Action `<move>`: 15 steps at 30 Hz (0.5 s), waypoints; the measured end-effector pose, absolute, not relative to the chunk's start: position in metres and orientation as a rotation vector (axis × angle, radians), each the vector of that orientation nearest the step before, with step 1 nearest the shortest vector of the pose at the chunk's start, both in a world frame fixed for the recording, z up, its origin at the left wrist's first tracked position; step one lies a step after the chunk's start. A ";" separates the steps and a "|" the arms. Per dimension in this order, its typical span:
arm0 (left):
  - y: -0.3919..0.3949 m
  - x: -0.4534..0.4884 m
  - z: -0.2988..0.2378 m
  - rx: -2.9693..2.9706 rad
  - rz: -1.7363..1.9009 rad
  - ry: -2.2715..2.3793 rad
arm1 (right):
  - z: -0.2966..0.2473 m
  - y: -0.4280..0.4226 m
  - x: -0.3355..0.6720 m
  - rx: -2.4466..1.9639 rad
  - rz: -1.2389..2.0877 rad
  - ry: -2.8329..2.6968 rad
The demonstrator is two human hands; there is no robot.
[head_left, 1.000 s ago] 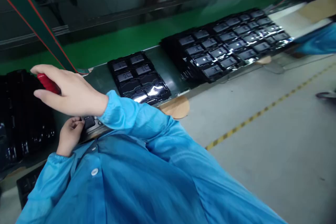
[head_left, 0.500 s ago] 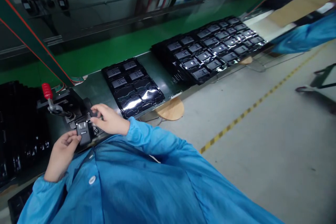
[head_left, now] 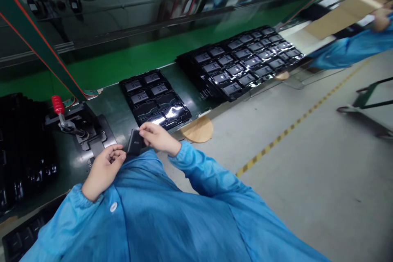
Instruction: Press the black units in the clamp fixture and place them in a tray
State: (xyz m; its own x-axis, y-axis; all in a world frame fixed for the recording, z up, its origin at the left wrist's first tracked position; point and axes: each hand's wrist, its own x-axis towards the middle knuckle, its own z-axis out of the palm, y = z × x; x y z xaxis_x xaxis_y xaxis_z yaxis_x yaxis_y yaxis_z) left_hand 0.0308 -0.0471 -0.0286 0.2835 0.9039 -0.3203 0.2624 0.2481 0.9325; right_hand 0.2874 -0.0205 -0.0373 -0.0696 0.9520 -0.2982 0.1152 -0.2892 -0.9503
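Note:
A small black plastic case (head_left: 135,143), rectangular with faint pale lettering, is tilted between my hands in front of the bench edge. My right hand (head_left: 158,137) pinches its upper right edge with thumb and fingers. At the lower left edge, the closed fingertips of my left hand (head_left: 106,168) meet the case; how firmly they grip is hard to see. Left of my hands stands a toggle clamp fixture (head_left: 84,129) with a red handle (head_left: 57,105). Beyond my right hand lies a black moulded tray (head_left: 153,100) with similar cases in several pockets and other pockets bare.
Stacked black trays filled with cases (head_left: 239,61) stand farther right on the bench. Another dark tray stack (head_left: 24,151) is at the left. A round wooden stool seat (head_left: 198,129) sits below the bench edge. At far right, a co-worker's blue sleeve (head_left: 346,49) reaches beside cardboard (head_left: 344,14).
The case has moved right, away from the clamp fixture, and turned. My right hand has left the fixture and taken hold of the case; my left hand has followed it rightward.

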 end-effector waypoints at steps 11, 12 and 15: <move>-0.089 -0.032 0.010 1.162 0.799 1.545 | -0.053 0.068 0.419 -2.102 0.614 -0.690; -0.095 -0.041 0.016 1.164 0.808 1.597 | -0.056 0.070 0.422 -2.146 0.607 -0.687; -0.111 -0.071 0.035 1.190 0.801 1.782 | -0.056 0.072 0.425 -2.249 0.591 -0.747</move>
